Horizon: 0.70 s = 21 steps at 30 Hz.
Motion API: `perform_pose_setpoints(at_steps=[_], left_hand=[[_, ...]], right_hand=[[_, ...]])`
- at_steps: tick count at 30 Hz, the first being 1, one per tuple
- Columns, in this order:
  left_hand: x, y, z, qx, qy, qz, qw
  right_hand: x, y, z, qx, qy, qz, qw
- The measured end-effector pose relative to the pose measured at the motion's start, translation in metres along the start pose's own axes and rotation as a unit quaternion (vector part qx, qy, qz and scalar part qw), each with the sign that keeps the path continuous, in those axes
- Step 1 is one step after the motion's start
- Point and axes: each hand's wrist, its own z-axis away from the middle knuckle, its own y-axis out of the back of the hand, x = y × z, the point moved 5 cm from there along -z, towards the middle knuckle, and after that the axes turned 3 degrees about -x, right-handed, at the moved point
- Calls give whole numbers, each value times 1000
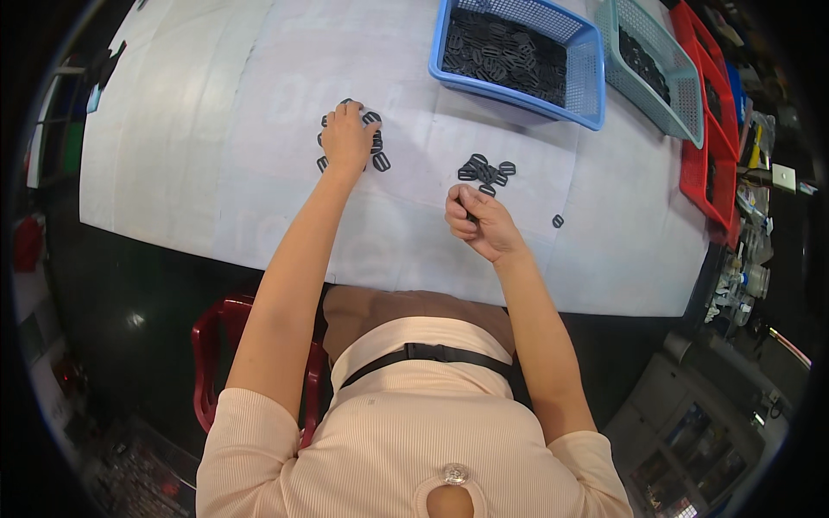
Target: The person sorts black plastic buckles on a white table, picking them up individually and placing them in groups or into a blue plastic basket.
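Note:
My left hand (347, 140) lies palm down over a loose group of black plastic strap slide buckles (381, 161). Its thumb is apart from the fingers, and the hand hides the middle of that group. To the right, my right hand (485, 223) is curled closed, with a bit of black showing between the fingers, seemingly one or more of the same buckles. Just beyond its knuckles sits a small heap of black slide buckles (480, 171). One single buckle (558, 222) lies apart on the white table, right of my right hand.
A blue plastic basket (518, 97) full of black buckles stands at the far right of the white table (173, 138). Beside it are a pale green basket (682, 112) and red bins (721, 194) along the right edge. A dark red chair (205, 363) is at the lower left.

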Motion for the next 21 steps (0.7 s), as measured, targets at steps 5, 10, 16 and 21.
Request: perform_pose_setpoints(at_steps=[5,10,16,21], left_hand=[[-1,-3,-13,-75,56,111,989],[-12,-2,-3,-72,55,213,973],[27,-1,54,-163,205,610,748],[68,-4,116,-135,261,731,616]], right_hand=[[11,6,-3,-79,-18,-34,996],[-1,-20,0,121,38,95,987],[-14,-8,-7,188,89,194,959],[-16,-24,-22,248,293,400,832]])
